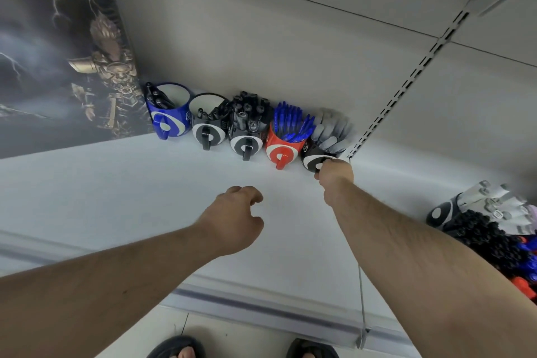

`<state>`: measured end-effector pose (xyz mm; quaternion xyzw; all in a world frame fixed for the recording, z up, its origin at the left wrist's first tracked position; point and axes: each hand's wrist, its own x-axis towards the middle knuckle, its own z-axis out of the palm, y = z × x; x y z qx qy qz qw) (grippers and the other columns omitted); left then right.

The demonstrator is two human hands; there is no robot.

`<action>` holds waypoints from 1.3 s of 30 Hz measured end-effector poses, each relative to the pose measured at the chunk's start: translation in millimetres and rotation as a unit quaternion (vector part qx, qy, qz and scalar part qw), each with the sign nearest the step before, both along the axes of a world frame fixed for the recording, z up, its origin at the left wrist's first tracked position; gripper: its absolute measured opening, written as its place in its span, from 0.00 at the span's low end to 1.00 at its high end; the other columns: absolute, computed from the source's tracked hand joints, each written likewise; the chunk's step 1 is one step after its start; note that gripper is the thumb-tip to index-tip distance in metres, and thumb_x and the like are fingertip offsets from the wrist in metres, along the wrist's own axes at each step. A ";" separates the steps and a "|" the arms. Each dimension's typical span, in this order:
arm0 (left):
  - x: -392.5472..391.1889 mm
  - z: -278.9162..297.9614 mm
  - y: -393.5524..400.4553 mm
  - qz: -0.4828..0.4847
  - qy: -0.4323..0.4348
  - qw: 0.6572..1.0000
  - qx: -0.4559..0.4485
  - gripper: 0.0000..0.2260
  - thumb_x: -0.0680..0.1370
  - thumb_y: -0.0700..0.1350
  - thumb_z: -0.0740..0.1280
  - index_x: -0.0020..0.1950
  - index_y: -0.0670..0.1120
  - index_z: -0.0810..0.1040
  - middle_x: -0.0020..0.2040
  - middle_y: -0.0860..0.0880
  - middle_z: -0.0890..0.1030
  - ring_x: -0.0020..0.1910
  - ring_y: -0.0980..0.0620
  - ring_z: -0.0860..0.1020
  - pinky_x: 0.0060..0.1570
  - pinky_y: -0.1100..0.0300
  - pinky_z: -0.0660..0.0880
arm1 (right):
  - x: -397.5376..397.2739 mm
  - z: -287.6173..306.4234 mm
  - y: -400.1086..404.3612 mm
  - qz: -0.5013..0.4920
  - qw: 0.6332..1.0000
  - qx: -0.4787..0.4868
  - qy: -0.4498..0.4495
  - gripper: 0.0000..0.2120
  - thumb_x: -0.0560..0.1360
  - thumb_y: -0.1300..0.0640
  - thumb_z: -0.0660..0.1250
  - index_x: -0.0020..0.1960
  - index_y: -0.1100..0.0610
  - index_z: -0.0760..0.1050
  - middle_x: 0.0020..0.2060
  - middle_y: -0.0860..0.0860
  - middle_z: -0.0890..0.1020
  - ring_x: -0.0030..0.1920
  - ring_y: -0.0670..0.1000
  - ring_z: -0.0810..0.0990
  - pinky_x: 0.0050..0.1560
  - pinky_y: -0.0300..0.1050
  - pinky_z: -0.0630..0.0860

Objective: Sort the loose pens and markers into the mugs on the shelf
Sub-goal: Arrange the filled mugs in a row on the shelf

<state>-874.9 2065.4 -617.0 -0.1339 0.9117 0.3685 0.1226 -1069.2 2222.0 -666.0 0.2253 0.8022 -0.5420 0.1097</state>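
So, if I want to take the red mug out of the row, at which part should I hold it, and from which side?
Grip the red mug by its handle, coming from the front. The handle points out toward the person, while the black mug and the mug with grey markers stand close on both sides, and blue pens crowd its top.

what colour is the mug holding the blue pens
Red mug, with a white-and-red ring design and red handle; head view.

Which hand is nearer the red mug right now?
Right. The right hand grips the handle of the black mug right beside the red mug; the left hand hangs loosely curled, nearer the shelf's front.
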 end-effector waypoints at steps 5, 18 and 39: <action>3.7 38.6 24.7 -0.097 0.011 0.995 -0.016 0.19 0.78 0.43 0.62 0.69 0.52 0.70 0.67 0.54 0.71 0.64 0.54 0.71 0.59 0.62 0.70 | 39.9 39.9 20.6 0.001 1.000 0.029 -0.010 0.09 0.80 0.62 0.56 0.46 0.58 0.73 0.42 0.54 0.78 0.45 0.56 0.79 0.37 0.44 0.68; 18.0 102.1 183.2 -0.149 0.032 0.988 0.035 0.20 0.77 0.42 0.63 0.70 0.46 0.70 0.65 0.48 0.75 0.62 0.48 0.74 0.59 0.57 0.73 | 193.0 133.8 143.6 -0.049 0.992 -0.068 0.098 0.11 0.81 0.59 0.58 0.49 0.59 0.79 0.41 0.54 0.83 0.33 0.52 0.78 0.36 0.44 0.71; -1.1 -12.7 360.1 -0.101 -0.042 0.990 0.086 0.22 0.83 0.52 0.57 0.76 0.48 0.63 0.73 0.45 0.60 0.72 0.42 0.63 0.69 0.53 0.64 | 193.0 31.3 424.8 -0.241 0.950 0.195 -0.045 0.27 0.77 0.57 0.60 0.76 0.54 0.63 0.71 0.59 0.66 0.64 0.64 0.73 0.63 0.58 0.73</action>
